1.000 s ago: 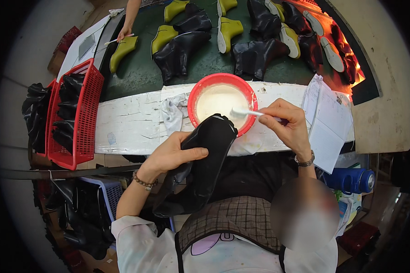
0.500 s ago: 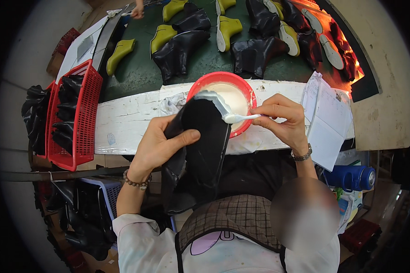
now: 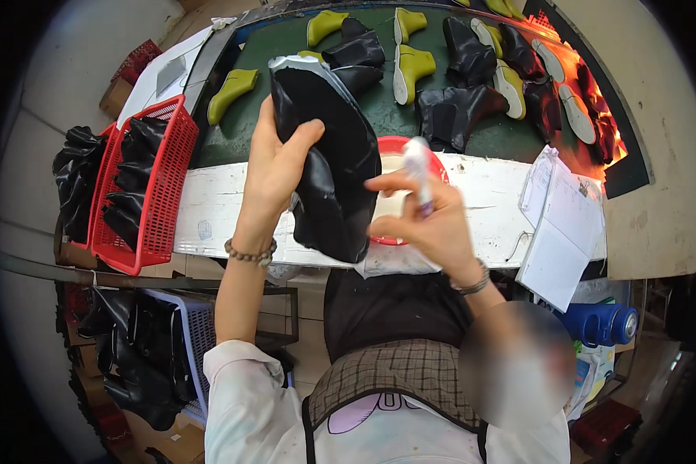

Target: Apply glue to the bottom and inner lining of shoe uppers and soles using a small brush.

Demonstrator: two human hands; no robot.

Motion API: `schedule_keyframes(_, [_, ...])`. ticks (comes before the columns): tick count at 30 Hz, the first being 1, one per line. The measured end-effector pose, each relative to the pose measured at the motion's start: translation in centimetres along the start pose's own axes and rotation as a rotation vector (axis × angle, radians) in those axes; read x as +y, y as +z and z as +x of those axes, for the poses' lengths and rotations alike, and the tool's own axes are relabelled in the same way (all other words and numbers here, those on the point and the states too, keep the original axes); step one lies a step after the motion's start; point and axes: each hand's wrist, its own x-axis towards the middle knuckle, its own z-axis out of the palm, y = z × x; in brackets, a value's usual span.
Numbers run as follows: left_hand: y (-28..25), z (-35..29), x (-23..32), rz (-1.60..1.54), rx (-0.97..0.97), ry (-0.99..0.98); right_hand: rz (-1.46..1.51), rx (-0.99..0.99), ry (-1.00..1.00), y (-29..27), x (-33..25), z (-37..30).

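My left hand (image 3: 274,162) grips a black leather boot upper (image 3: 336,174) by its side, thumb on the dark inner face. The upper stands raised over the table's front part, and a whitish coat runs along its far rim. My right hand (image 3: 438,224), smeared by motion, holds a small white brush (image 3: 417,158) with its head pointing away from me. Index finger and thumb stretch toward the upper's right edge; whether they touch it I cannot tell. Beneath the right hand stands a red bowl (image 3: 393,145) of cream-coloured paste, partly hidden by hand and upper.
Beyond the white tabletop (image 3: 216,209), a green belt (image 3: 274,116) carries yellow-green lasts (image 3: 414,69) and black boots (image 3: 458,112). An orange glow (image 3: 595,100) lies at far right. Red baskets (image 3: 166,166) of uppers stand left; an open notebook (image 3: 564,232) and blue bottle (image 3: 599,323) are right.
My left hand has carried the upper away from me, its coated rim now over the belt. My right hand has moved left and the brush has swung from pointing left to pointing away.
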Motion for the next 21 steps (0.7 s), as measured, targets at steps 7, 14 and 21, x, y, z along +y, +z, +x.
schedule_keyframes(7, [-0.7, 1.0, -0.5, -0.181, 0.076, -0.008, -0.266, -0.166, -0.167, 2.8, -0.1, 1.5])
schedule_keyframes(14, [0.0, -6.2, -2.8, 0.382, -0.136, 0.260, -0.138, -0.007, -0.290, 1.7, -1.2, 2.3])
schedule_keyframes(21, [-1.7, -9.2, -5.4, 0.424, 0.128, 0.255, -0.559, 0.195, -0.128, -4.3, 0.7, 1.9])
